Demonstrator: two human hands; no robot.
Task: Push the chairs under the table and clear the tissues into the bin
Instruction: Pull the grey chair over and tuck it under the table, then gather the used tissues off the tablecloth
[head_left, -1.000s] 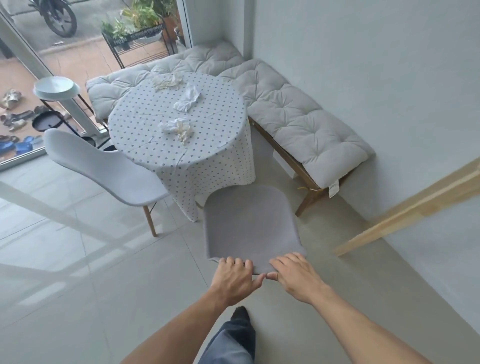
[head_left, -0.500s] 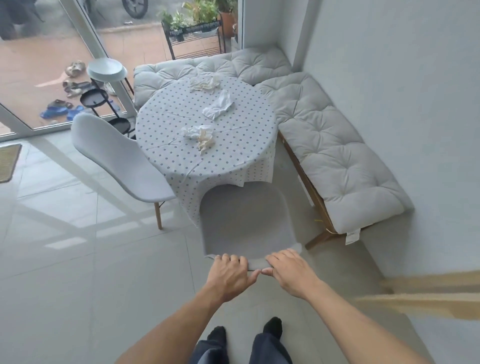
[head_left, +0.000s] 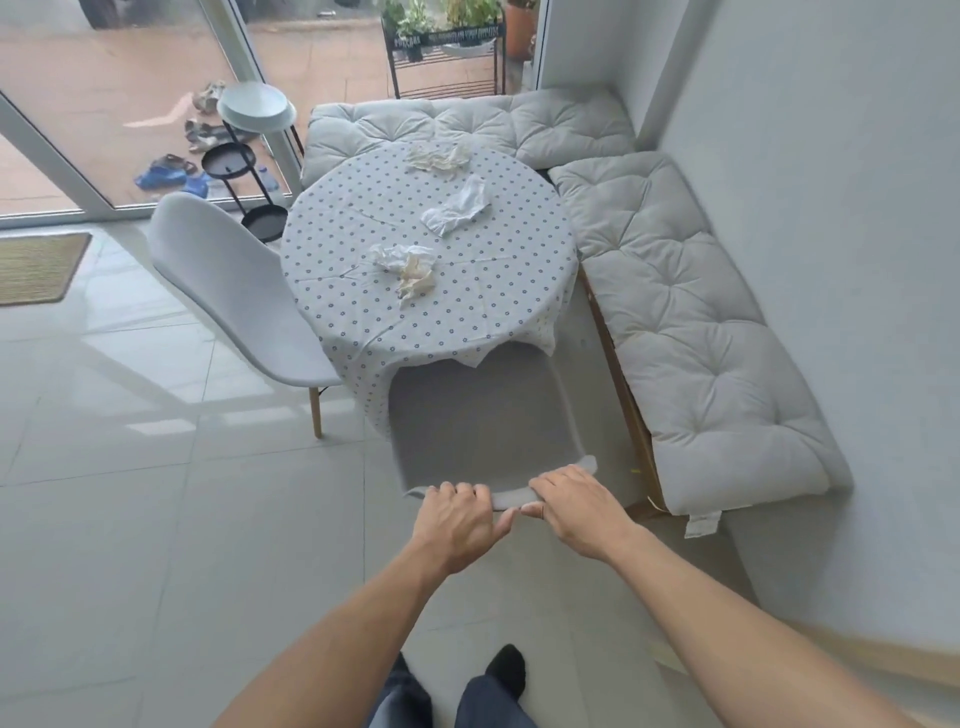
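A grey chair (head_left: 483, 421) stands right in front of me, its seat front tucked under the hanging cloth of the round polka-dot table (head_left: 498, 296). My left hand (head_left: 460, 522) and my right hand (head_left: 576, 506) both grip the top edge of its backrest. A second, white chair (head_left: 234, 291) stands at the table's left side, pulled out and angled. Three crumpled tissue clumps lie on the tabletop: a near tissue clump (head_left: 408, 267), a middle tissue (head_left: 457, 213) and a far tissue clump (head_left: 436, 156). No bin is in view.
A cushioned L-shaped bench (head_left: 691, 332) runs along the wall behind and to the right of the table. A black tiered stand (head_left: 244, 161) with a white dish stands by the glass door at the left. A woven mat (head_left: 36, 267) lies at the far left. Tiled floor surrounds me.
The grey chair has slid forward with both hands on its backrest, and its seat now reaches under the tablecloth. I have stepped closer to the table.
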